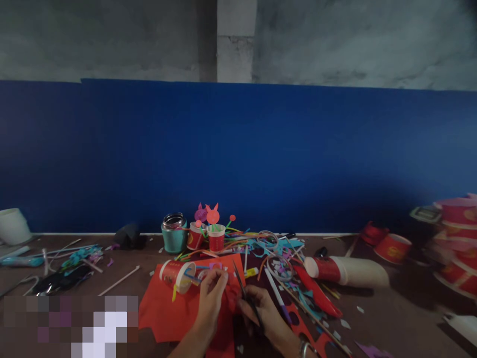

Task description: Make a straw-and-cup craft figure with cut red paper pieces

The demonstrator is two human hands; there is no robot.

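My left hand (pixel 210 298) pinches a piece of red paper (pixel 228 301) over a larger red sheet (pixel 167 311) on the table. My right hand (pixel 263 313) is closed round black scissors (pixel 244 291), whose blades point up and away beside the held paper. Just beyond my left hand a red-and-white paper cup (pixel 176 274) lies on its side on the sheet.
Behind stand a teal jar (pixel 174 233) and two red cups with paper decorations (pixel 212 233). Straws, paper scraps and a tape ring (pixel 279 268) litter the brown table (pixel 391 318). A row of nested cups (pixel 346 271) lies to the right, more red cups (pixel 456 238) far right. A blue wall (pixel 238 154) backs the table.
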